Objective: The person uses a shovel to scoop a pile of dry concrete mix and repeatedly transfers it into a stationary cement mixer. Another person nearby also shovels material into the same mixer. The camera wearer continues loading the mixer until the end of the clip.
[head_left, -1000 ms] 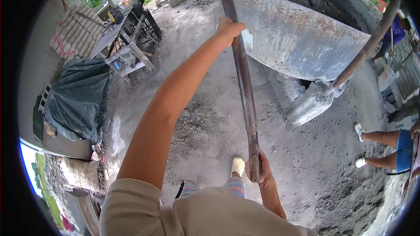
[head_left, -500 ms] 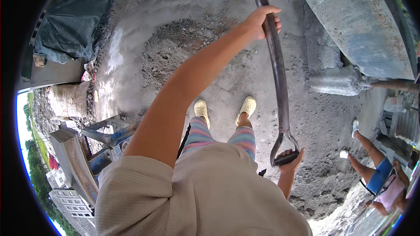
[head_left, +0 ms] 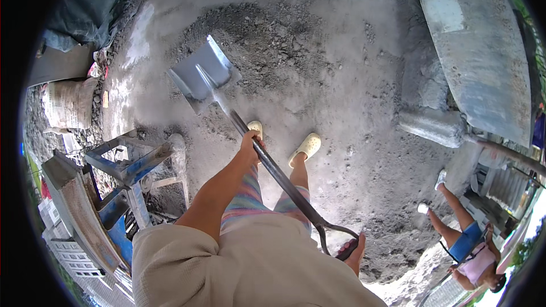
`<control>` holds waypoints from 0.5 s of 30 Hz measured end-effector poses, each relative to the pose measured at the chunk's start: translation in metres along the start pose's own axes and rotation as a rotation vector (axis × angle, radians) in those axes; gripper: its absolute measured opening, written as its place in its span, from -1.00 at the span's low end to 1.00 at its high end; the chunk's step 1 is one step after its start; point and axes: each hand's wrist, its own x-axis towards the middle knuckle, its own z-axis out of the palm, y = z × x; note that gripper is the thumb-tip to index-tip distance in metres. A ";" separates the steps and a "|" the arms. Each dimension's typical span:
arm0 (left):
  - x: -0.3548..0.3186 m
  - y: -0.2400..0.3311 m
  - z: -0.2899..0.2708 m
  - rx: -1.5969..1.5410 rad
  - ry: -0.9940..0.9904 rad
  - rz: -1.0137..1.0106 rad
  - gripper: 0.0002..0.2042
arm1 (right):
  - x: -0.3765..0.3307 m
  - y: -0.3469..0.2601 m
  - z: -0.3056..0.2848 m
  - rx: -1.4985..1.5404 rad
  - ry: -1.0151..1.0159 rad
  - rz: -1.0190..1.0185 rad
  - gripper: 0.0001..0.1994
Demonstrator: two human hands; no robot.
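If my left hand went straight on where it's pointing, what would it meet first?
Probably your pale yellow left clog, just beyond the left hand in the picture, though depth is unclear.

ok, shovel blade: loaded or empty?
Empty, as far as the view shows: the shovel blade presents bare grey metal, no heap on it. The loose rubble lies on the ground beyond.

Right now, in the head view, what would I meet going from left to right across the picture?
Pale sack, shovel blade, left hand, right clog, right hand, other person's blue shorts.
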 end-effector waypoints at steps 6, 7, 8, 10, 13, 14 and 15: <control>0.035 -0.004 0.043 0.153 0.023 0.186 -0.86 | 0.051 -0.002 0.031 0.093 -0.101 -0.094 -0.66; 0.045 -0.009 0.048 0.204 0.007 0.201 -0.87 | 0.060 -0.004 0.032 0.113 -0.081 -0.087 -0.66; 0.052 -0.029 0.050 0.220 0.070 0.195 -0.87 | 0.067 -0.010 0.027 0.093 -0.057 -0.114 -0.66; 0.088 -0.079 0.068 0.271 0.018 0.043 -0.87 | 0.080 -0.025 0.000 0.076 0.024 -0.194 -0.63; 0.142 -0.178 0.042 0.210 -0.187 -0.058 -0.84 | 0.109 -0.037 -0.060 0.036 0.131 -0.160 -0.58; 0.119 -0.220 0.085 0.260 -0.033 -0.158 -0.85 | 0.117 -0.050 -0.086 0.094 0.223 -0.129 -0.57; 0.115 -0.247 0.092 0.230 -0.050 -0.197 -0.84 | 0.113 -0.063 -0.102 0.023 0.210 -0.227 -0.58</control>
